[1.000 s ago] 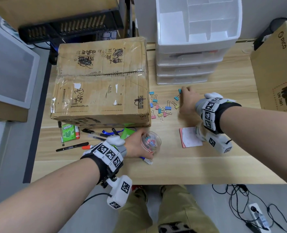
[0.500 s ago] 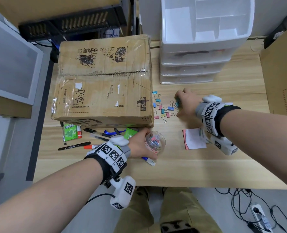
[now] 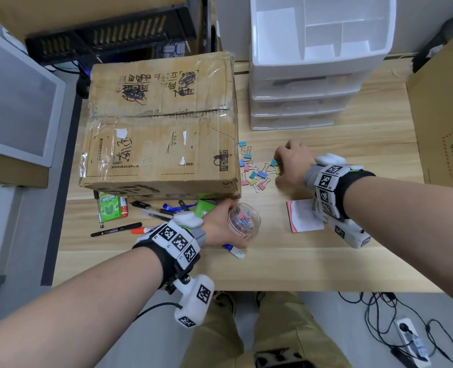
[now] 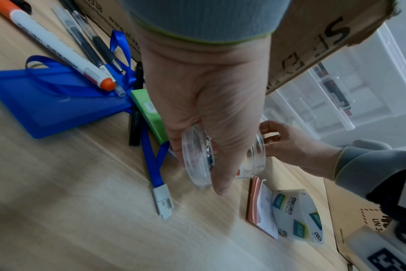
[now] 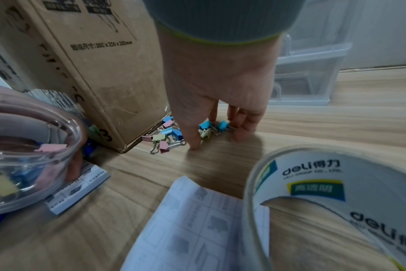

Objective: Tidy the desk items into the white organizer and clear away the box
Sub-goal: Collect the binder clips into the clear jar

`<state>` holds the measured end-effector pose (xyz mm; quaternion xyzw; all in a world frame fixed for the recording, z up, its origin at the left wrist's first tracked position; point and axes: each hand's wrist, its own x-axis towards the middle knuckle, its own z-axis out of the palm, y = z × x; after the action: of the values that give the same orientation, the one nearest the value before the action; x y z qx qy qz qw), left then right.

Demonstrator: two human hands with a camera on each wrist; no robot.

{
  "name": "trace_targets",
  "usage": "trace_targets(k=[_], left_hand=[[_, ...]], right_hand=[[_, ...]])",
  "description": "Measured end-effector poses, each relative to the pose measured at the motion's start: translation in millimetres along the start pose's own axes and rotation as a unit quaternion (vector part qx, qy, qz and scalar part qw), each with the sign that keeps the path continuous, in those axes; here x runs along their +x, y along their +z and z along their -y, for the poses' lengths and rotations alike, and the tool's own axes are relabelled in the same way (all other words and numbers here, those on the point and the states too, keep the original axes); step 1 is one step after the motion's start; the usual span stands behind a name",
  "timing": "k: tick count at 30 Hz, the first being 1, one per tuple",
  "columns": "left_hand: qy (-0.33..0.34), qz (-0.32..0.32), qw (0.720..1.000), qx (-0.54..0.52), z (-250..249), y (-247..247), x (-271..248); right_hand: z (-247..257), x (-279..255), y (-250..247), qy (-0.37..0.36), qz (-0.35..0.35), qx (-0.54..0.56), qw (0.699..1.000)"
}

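Note:
My left hand (image 3: 228,225) grips a clear round jar (image 3: 244,220) with several coloured binder clips in it, just off the desk near the brown cardboard box's (image 3: 161,123) front right corner. More binder clips (image 3: 254,174) lie loose between the box and my right hand (image 3: 280,166). That hand bends down over them, its thumb and fingers (image 5: 241,128) pinching two blue clips (image 5: 214,126) against the desk. The white organizer (image 3: 318,62) stands at the back, its top tray empty and its drawers shut.
Pens, markers (image 3: 116,231), a green gum pack (image 3: 109,209) and a blue lanyard card holder (image 4: 46,106) lie in front of the box. A sticky-note pad (image 3: 303,219) and a tape roll (image 5: 325,183) sit under my right wrist. A second cardboard box (image 3: 443,110) stands at right.
My right hand has slid a little left along the desk into the clip pile and closed its fingers on clips. The left hand still holds the jar in the same spot.

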<state>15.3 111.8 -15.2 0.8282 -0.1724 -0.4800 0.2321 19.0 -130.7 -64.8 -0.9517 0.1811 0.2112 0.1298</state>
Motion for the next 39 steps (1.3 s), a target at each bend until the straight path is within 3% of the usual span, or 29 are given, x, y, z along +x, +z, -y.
trace_targets(k=[7, 19, 28, 39], left_hand=[[0.001, 0.002, 1.0, 0.005, 0, 0, 2], [-0.001, -0.005, 1.0, 0.007, 3, -1, 0], [-0.005, -0.005, 1.0, 0.002, 2, -2, -5], [-0.002, -0.015, 1.0, -0.006, 8, 6, -4]], right_hand=[[5, 4, 2, -0.067, 0.012, 0.017, 0.998], [10, 0, 11, 0.016, 0.037, 0.1, 0.994], [14, -7, 14, 0.019, 0.011, 0.094, 0.995], [14, -17, 10, 0.02, 0.041, 0.096, 0.994]])
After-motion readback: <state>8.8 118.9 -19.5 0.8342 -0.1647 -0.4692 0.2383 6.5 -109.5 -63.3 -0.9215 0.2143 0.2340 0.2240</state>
